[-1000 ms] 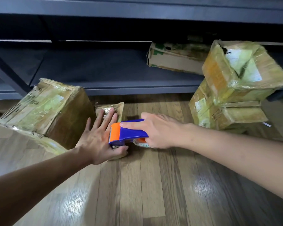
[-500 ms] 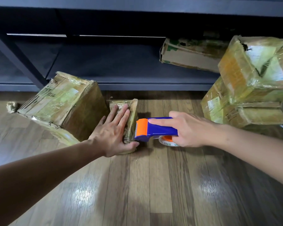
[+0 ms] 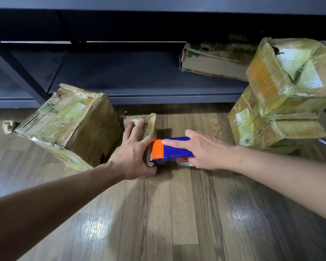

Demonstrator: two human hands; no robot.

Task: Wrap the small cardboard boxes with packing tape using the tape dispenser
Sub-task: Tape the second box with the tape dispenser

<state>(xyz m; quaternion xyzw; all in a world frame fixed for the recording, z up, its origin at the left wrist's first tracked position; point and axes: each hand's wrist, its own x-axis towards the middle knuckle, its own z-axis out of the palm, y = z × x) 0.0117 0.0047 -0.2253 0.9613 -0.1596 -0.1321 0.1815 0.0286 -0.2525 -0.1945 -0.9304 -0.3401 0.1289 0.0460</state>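
Wood floor: shifted tape dispenser, gripped in right hand, back against near end of small box clasped by left hand; judged start of next strip.

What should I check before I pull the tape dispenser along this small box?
1. Small box steadied: ok, left hand holds it on the floor.
2. Tape dispenser gripped: ok, right hand wraps it, index finger along the top.
3. Orange end against the box: ok, at its right side.
4. Tape stuck to the cardboard: cannot tell, hidden.
5. Left hand clear of the toothed edge: not ok, the thumb sits right beside it.
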